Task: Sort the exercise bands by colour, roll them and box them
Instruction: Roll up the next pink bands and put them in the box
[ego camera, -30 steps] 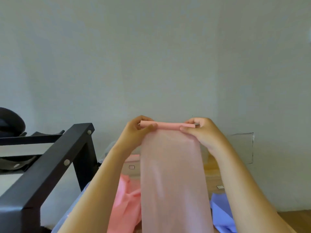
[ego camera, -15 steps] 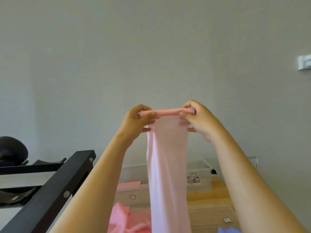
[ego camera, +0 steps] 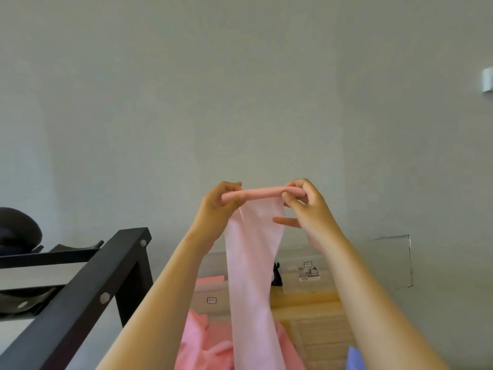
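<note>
at the far left a black rounded shape (ego camera: 18, 231) sits beside a black square-section metal frame with silver bolts (ego camera: 88, 297). next comes the left hand (ego camera: 220, 206), raised in front of the wall, its thumb and curled fingers pinching the left end of the pale pink thin rubber exercise band (ego camera: 252, 263). the band's top edge is wound into a tight tube between the two hands, and the rest hangs straight down as a long translucent sheet. holding it high in the air looks deliberate, since the weight of the hanging tail pulls it flat and lets the roll take up evenly. below it lies a loose heap of deeper pink bands (ego camera: 202, 340), and behind that a clear plastic storage box (ego camera: 306, 265) on the light wooden table (ego camera: 314, 297), with what may be a finished pink roll (ego camera: 210, 279) already inside, though the plastic blurs it. the right hand (ego camera: 306, 209) grips the tube's right end between thumb and forefinger, while a lower finger lies straight against the sheet's edge to steady it. i judge the step as rolling, barely begun, with most of the length to wind. at the bottom right a corner of a lilac band (ego camera: 353, 356) lies apart from the pink, and a small white wall fitting (ego camera: 487, 80) sits at the right edge
</note>
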Demonstrator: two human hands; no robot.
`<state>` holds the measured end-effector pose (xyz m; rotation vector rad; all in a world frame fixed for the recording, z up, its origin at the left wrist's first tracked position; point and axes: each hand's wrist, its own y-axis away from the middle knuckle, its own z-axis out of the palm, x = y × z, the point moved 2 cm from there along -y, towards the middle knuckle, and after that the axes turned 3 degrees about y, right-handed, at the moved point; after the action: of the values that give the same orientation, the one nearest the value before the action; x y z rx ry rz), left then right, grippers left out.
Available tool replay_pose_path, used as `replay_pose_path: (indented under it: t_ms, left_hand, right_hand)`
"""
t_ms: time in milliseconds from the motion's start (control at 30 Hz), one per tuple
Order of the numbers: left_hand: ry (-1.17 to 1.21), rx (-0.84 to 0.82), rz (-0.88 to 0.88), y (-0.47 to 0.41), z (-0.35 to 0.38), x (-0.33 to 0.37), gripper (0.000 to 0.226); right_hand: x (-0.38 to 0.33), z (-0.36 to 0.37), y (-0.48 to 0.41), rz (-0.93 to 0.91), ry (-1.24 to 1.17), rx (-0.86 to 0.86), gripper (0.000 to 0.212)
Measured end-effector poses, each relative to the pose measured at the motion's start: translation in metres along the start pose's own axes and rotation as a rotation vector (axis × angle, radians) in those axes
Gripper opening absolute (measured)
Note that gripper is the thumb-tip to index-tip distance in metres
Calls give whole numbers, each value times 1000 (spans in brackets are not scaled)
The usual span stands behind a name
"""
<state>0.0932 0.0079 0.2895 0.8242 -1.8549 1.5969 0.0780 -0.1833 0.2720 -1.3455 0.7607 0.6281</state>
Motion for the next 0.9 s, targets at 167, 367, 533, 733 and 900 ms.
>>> replay_pose_path:
  t_ms: [167, 367, 533, 733, 900]
  left_hand:
    - [-59, 31, -121, 22, 0, -40, 3]
    - [-134, 54, -140, 75, 6, -74, 5]
    - [58, 120, -311, 139, 16, -99, 8]
    - [330, 224, -593, 192, 43, -132, 16]
    - [299, 272, -568, 221, 50, -145, 3]
  right_hand:
    - [40, 4, 18, 71, 8, 1, 2]
    - [69, -11, 57, 133, 218, -71, 3]
    - [90, -33, 109, 249, 241, -162, 11]
    - [123, -28, 152, 289, 89, -54, 23]
    - [137, -28, 179, 383, 65, -118, 19]
